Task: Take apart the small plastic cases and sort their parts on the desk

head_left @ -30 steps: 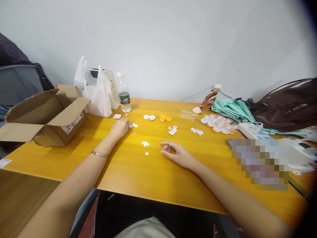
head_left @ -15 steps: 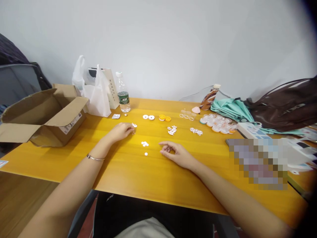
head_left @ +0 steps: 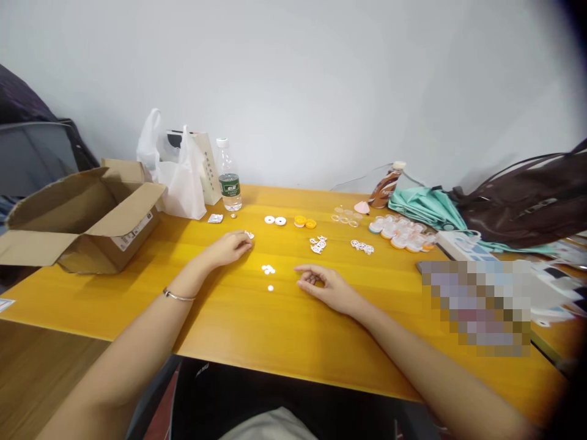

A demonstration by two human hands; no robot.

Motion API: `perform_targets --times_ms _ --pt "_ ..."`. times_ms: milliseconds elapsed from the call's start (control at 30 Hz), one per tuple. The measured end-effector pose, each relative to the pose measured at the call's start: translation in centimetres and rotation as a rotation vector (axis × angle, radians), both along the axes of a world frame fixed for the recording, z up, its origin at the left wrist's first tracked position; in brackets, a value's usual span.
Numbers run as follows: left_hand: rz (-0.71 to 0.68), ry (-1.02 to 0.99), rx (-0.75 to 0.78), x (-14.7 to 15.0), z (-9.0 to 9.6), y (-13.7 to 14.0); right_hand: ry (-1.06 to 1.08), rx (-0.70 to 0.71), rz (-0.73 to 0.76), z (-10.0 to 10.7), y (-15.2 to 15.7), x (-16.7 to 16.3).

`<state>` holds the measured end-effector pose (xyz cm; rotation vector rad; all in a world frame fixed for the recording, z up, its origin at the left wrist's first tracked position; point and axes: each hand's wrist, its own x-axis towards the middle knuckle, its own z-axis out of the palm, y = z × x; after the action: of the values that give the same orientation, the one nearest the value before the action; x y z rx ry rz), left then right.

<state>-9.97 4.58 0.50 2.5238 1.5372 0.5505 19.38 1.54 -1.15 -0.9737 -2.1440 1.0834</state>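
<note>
My left hand (head_left: 233,247) rests low over the table, thumb and fingertips pressed together. Whatever lies between those fingertips is too small or hidden to make out. Just beyond its knuckles a few small white parts (head_left: 249,234) show, partly covered by the hand. My right hand (head_left: 324,286) hovers by the table's middle, index finger stretched and thumb apart, with nothing in it. Between the hands lie several small white discs (head_left: 268,269), and nearer me a single white disc (head_left: 270,288). White cut-out pieces (head_left: 318,245) lie beyond my right hand.
At the back sit white rings (head_left: 275,220), orange round parts (head_left: 305,222), clear rings (head_left: 346,216) and rounded clear cases (head_left: 403,232). A cardboard box (head_left: 110,226), plastic bag (head_left: 178,189) and water bottle (head_left: 230,183) stand left; a brown bag (head_left: 527,201) lies right.
My left hand has shifted slightly right, its fingertips drawing back from the small white parts. My right hand keeps nearly the same pose. The whole view has dipped a little in the frame.
</note>
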Motion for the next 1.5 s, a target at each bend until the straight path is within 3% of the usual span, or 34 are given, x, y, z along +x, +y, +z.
perform_targets --times_ms 200,433,567,667,733,800,933,1200,1367,1433,1500 --pt "0.063 -0.061 0.066 0.5 0.4 -0.7 0.081 0.063 -0.144 0.6 0.9 1.1" --pt "0.000 -0.035 0.078 1.5 0.7 -1.3 0.167 0.206 -0.363 0.9 3.2 2.8" --pt "-0.020 -0.034 0.071 1.7 0.9 -1.5 0.007 0.421 -0.592 1.8 5.9 6.5" --pt "-0.034 -0.034 0.082 1.7 1.0 -1.5 -0.282 0.637 -0.912 2.4 7.6 10.5" --pt "-0.046 -0.029 0.088 1.7 1.0 -1.5 -0.507 0.611 -1.087 2.2 8.1 12.9" --pt "-0.058 -0.026 0.089 1.8 1.0 -1.5 -0.669 0.555 -1.148 1.8 8.3 14.4" --pt "-0.072 -0.020 0.080 1.8 0.8 -1.4 -0.789 0.529 -1.131 0.7 8.7 15.0" --pt "-0.081 -0.034 0.093 1.8 0.9 -1.5 -0.682 0.580 -1.136 0.1 9.8 14.9" --pt "-0.073 -0.090 0.084 1.9 1.0 -1.6 -0.299 0.656 -1.009 1.5 9.0 13.0" --pt "-0.085 -0.110 0.089 2.3 1.0 -1.9 -0.078 0.679 -0.895 2.1 7.7 10.6" --pt "-0.116 -0.142 0.081 3.0 1.1 -2.3 0.041 0.586 -0.691 2.5 5.8 7.5"
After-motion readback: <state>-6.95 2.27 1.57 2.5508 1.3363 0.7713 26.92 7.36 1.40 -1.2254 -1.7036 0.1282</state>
